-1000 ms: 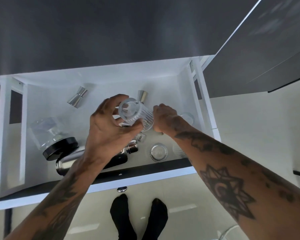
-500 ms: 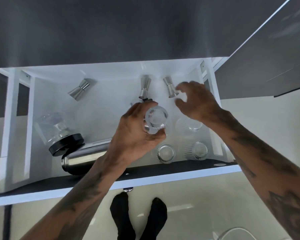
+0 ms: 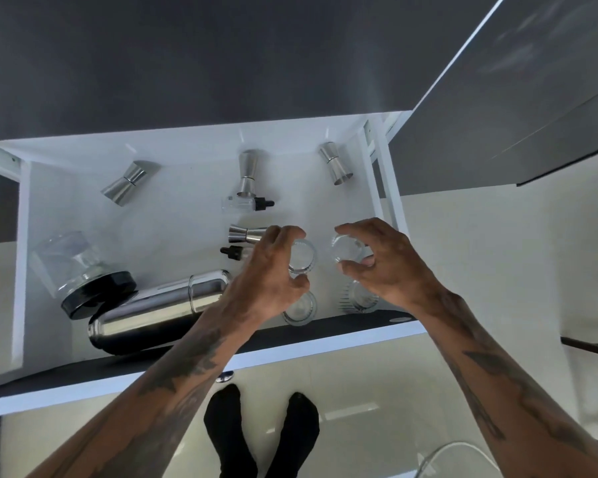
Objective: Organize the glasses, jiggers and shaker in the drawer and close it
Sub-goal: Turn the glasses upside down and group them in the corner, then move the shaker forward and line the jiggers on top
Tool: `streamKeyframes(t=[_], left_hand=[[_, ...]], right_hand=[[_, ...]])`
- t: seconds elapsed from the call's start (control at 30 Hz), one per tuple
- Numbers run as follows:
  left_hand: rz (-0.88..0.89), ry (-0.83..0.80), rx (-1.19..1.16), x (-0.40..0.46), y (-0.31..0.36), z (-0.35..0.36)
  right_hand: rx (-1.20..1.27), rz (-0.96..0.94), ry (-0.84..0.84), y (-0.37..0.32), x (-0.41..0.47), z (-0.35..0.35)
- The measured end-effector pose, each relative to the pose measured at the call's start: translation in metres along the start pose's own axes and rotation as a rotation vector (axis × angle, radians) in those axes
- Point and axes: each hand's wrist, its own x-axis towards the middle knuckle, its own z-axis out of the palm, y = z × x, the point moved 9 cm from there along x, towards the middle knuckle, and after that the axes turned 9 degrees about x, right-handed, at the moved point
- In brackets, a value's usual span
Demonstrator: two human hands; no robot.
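Lowered since 0.5 s ago, ribbed glass (image 3: 302, 254) sits between left hand (image 3: 270, 274) fingers (loosely curled); right hand (image 3: 382, 262) fingers spread.

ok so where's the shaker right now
In the head view the shaker lies on its side in the drawer's front left part, along the front wall, beside the black-lidded glass jar and just left of the left hand.

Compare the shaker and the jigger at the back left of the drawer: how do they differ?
The shaker is much longer and bottle-shaped; the back-left jigger is small and hourglass-shaped, pinched at its middle. The shaker lies near the drawer's front, touching a black-lidded jar; the jigger lies near the back wall, touching nothing. Both are shiny metal and lie on their sides.
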Motion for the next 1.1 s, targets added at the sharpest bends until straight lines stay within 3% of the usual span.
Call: streamKeyframes(t=[0.17,0.37,0.47,0.67,0.8,0.83,0.9,0.97,1.03,1.1], left_hand=[[-0.09,-0.031,-0.043,-0.005,-0.011,0.003],[-0.409,0.013,-0.25,-0.046,-0.025,0.003],[-0.556,-0.131,-0.294,-0.064,-0.028,0.022],[-0.612,-0.193,-0.464,-0.043,-0.02,0.036],[-0.575,-0.202,-0.438,-0.05,-0.025,0.027],[-0.543,-0.165,-0.427,-0.054,-0.031,0.016],[-0.448,-0.008,-0.326,-0.066,-0.058,-0.026],[-0.356,0.074,0.005,-0.08,-0.097,-0.068],[-0.284,-0.013,0.246,-0.093,-0.134,-0.091],[-0.203,-0.149,0.287,-0.101,-0.157,-0.094]], right_hand=[[0.064,0.023,-0.003,-0.002,-0.003,0.003],[0.057,0.188,0.0,0.017,-0.029,0.015],[0.049,0.239,-0.014,0.023,-0.03,0.016],[0.111,0.264,-0.033,0.021,-0.024,0.015],[0.058,0.347,-0.029,0.018,-0.032,0.012],[-0.03,0.325,0.024,0.012,-0.035,0.006],[-0.177,0.098,0.237,-0.026,-0.043,-0.01],[-0.136,-0.167,0.37,-0.078,-0.05,-0.013],[-0.06,-0.294,0.243,-0.116,-0.041,0.015],[-0.093,-0.309,0.005,-0.141,-0.021,0.069]])
